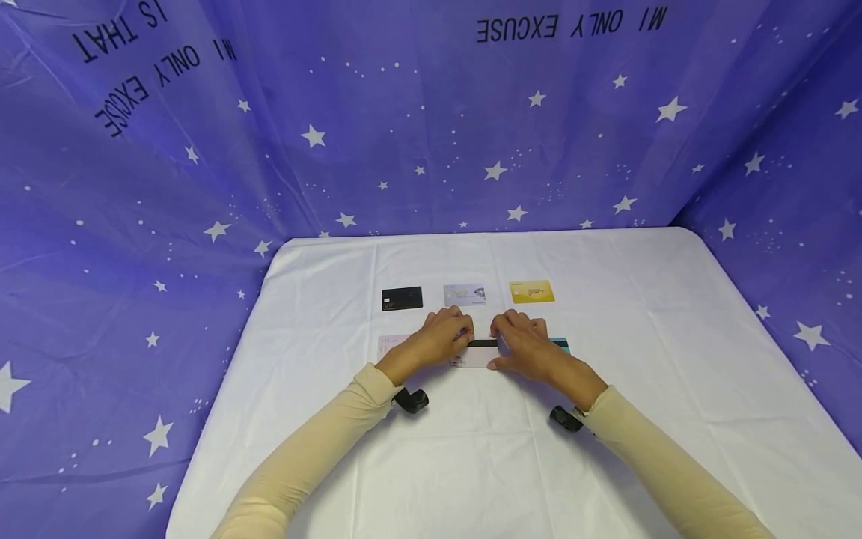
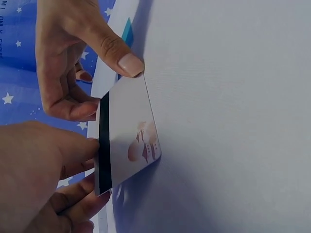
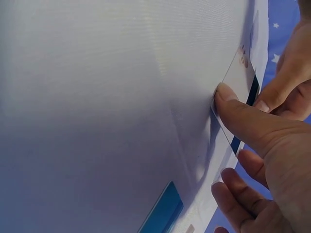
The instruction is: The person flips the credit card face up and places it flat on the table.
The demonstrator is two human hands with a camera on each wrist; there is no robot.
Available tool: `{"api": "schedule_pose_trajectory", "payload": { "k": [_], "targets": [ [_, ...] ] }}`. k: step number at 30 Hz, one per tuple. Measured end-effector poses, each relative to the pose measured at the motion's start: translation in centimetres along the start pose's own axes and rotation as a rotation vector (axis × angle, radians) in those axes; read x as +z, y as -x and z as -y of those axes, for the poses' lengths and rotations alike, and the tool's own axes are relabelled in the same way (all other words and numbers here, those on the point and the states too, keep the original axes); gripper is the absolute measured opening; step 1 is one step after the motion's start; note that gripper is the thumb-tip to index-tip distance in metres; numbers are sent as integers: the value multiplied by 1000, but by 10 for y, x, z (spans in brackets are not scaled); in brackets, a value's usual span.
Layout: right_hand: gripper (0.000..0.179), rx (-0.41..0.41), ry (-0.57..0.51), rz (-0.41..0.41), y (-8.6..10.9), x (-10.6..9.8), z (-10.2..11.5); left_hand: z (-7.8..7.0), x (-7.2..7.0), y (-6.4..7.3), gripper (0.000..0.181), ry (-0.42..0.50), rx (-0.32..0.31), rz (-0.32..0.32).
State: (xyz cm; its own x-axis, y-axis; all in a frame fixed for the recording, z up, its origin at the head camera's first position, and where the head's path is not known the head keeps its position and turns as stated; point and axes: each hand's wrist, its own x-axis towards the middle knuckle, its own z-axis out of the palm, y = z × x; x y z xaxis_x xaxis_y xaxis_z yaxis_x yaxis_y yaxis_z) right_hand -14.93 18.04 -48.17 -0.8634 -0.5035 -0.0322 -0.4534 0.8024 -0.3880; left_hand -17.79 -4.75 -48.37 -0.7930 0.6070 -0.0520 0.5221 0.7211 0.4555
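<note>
Both hands hold one pale plastic card [image 1: 477, 356] with a black magnetic stripe along its far edge. My left hand [image 1: 439, 338] pinches the striped edge near the left end, thumb on the stripe, fingers behind. At the right end, my right hand [image 1: 527, 348] grips it with the thumb on the near edge and a finger at the striped edge. In the left wrist view the card [image 2: 129, 128] is tilted, with a reddish print in one corner. A pink card [image 1: 392, 344] lies by the left wrist, and a teal card [image 1: 561, 345] shows partly behind the right hand.
Farther back on the white-covered table [image 1: 458, 479], a black card [image 1: 402, 298], a silver card [image 1: 465, 294] and a yellow card [image 1: 532, 291] lie in a row. A purple curtain [image 1: 417, 135] with white stars hangs behind and at both sides.
</note>
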Motion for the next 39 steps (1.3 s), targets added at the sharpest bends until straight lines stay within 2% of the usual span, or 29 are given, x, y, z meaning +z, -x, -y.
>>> {"api": "schedule_pose_trajectory", "payload": {
  "k": [9, 14, 21, 28, 32, 39],
  "targets": [
    [51, -17, 23, -23, 3, -2, 4, 3, 0, -3, 11, 85, 18, 42],
    [53, -62, 81, -51, 3, -1, 10, 3, -2, -3, 12, 130, 37, 56],
    [59, -143, 162, -126, -1, 3, 21, 1, -7, -6, 14, 148, 25, 28],
    [64, -153, 209, -183, -3, 6, 28, 1, -12, -4, 13, 203, -17, 13],
    [61, -144, 203, -188, -3, 5, 27, 6, -16, 0, 16, 272, -36, -10],
    [61, -113, 136, -179, -3, 2, 21, 18, -24, 8, 35, 401, -70, -66]
  ]
}}
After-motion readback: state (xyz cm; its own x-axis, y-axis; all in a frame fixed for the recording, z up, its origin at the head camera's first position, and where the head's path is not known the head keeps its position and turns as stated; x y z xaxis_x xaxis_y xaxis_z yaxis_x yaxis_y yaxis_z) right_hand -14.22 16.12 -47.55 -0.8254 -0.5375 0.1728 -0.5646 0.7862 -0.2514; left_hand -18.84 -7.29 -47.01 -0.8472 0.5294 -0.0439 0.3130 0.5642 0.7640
